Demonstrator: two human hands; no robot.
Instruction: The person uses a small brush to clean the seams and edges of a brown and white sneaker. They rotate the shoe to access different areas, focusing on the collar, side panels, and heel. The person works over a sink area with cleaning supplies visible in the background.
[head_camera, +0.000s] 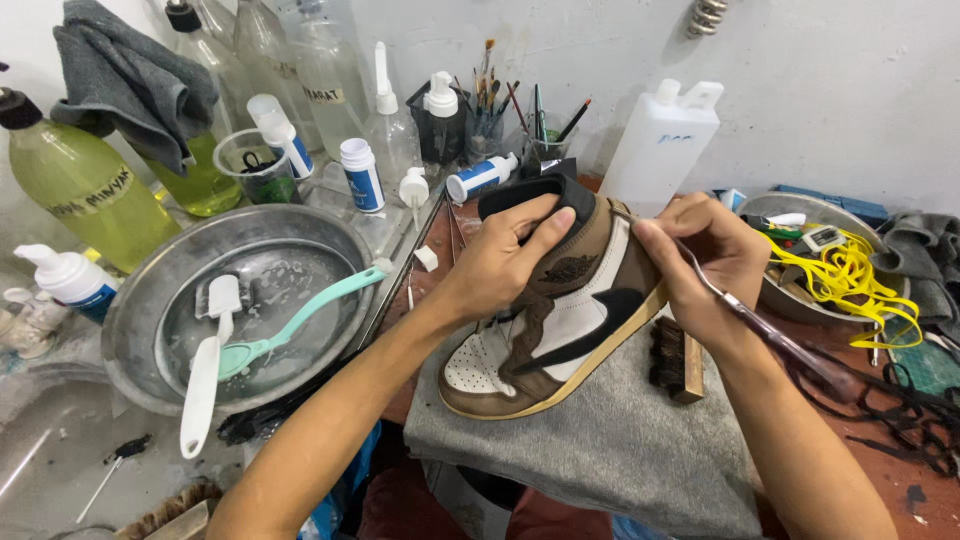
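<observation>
Left hand (510, 255): closed around the collar and ankle of the high-top shoe (560, 310), fingers spread over its dark padded top, holding it steady.
Right hand (705, 262): pinched shut on a slim metal tool (760, 325), gripped near its tip at the shoe's heel; the handle runs back along the forearm.
High-top shoe: brown, white and black with a cream sole, tilted toe-down, resting on the grey cloth (620, 445) spread over the desk (900, 470) edge.
Wooden brush (675, 360): lies on the cloth just beside the sole, dark bristles facing the shoe.
Large metal basin (150, 320): left of the shoe, wet and soapy inside; holds a white brush (205, 375) and a mint-green long-handled brush (300, 320), the two crossing.
Small metal bowl (770, 295): right of the hands; holds tangled yellow laces (850, 280) and small items too cluttered to tell.
Clear cup (250, 165): behind the basin; dark contents, unclear.
Brush holder (490, 130): against the wall, filled with upright paintbrushes and pencils.
Green bottles (85, 190): far left, filled with yellow-green liquid; a grey rag (130, 80) is draped over one.
White jug (660, 145): behind the shoe, opaque, contents hidden.
Small white bottles (362, 175): blue-labelled, standing and lying between basin and wall.
</observation>
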